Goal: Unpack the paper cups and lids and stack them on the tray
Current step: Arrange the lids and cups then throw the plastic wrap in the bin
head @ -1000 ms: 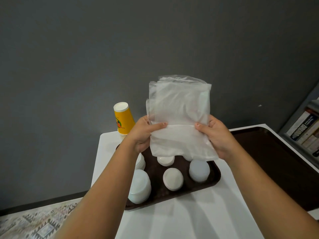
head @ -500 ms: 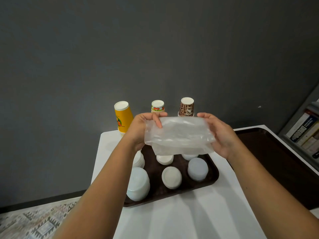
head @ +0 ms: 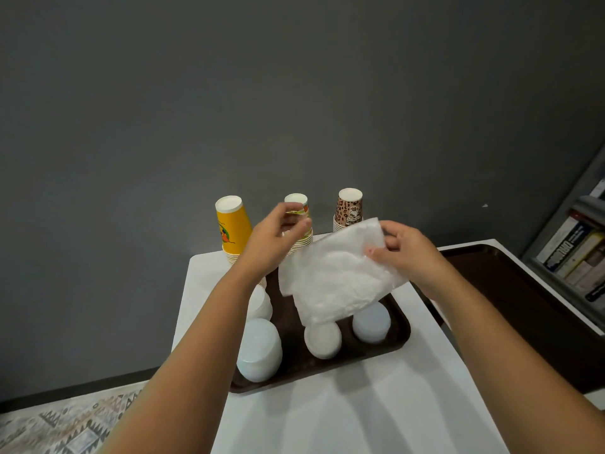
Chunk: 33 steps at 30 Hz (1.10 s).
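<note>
Right hand (head: 406, 253) pinching folded empty plastic bag (head: 334, 276) above brown tray (head: 401, 335), left hand (head: 275, 244) loosely curled, empty, beside middle cup stack (head: 299, 224); risk: bag or wrist topples stacks, lids (head: 322, 339) scatter.

No words or numbers can be read here. The yellow cup (head: 231, 224) at centre left carries an orange fruit picture, and the brown spotted cup (head: 349, 209) at centre carries a small round emblem; any lettering on them is too small to make out. The book spines (head: 571, 249) at the right edge bear print, but it is blurred.
</note>
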Available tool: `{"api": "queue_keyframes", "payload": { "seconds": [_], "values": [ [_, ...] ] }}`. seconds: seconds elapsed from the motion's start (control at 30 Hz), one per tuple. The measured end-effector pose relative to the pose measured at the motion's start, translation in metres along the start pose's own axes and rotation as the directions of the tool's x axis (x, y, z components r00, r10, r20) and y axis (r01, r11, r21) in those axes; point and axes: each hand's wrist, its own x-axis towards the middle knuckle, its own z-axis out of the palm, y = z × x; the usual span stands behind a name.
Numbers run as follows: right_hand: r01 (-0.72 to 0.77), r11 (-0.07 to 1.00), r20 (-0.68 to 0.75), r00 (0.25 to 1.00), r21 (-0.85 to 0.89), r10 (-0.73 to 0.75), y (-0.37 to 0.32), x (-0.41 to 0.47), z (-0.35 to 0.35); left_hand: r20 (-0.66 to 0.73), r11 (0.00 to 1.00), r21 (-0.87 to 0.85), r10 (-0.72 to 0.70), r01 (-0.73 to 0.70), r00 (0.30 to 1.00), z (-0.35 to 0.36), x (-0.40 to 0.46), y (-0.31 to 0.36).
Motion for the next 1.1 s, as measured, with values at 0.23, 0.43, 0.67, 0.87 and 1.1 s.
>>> {"api": "queue_keyframes", "payload": {
  "seconds": [0.23, 0.43, 0.67, 0.87, 1.1],
  "values": [
    [0.088, 0.995, -0.028, 0.996, 0.049, -0.087, -0.001, -0.005, 0.006, 0.321, 0.945, 0.324, -0.069, -0.041, 0.945, 0.018, -0.008, 0.017],
    [-0.021, 0.917, -0.073, 0.996, 0.398, 0.055, 0.008, -0.012, 0.012, 0.094, 0.981, -0.107, -0.153, 0.162, 0.984, 0.033, -0.016, 0.017],
    [-0.103, 0.861, -0.006, 0.992, 0.498, 0.122, 0.015, -0.017, 0.014, 0.185, 0.915, -0.321, -0.191, 0.243, 0.964, 0.045, -0.022, 0.027],
    [-0.070, 0.877, -0.051, 0.993, 0.475, 0.106, 0.017, -0.021, 0.001, 0.286, 0.813, -0.503, -0.165, 0.294, 0.944, 0.049, -0.022, 0.025],
    [-0.004, 0.850, -0.079, 0.995, 0.527, 0.054, 0.010, -0.030, -0.007, 0.365, 0.581, -0.708, -0.184, 0.401, 0.913, 0.059, -0.021, 0.029]
  ]
}}
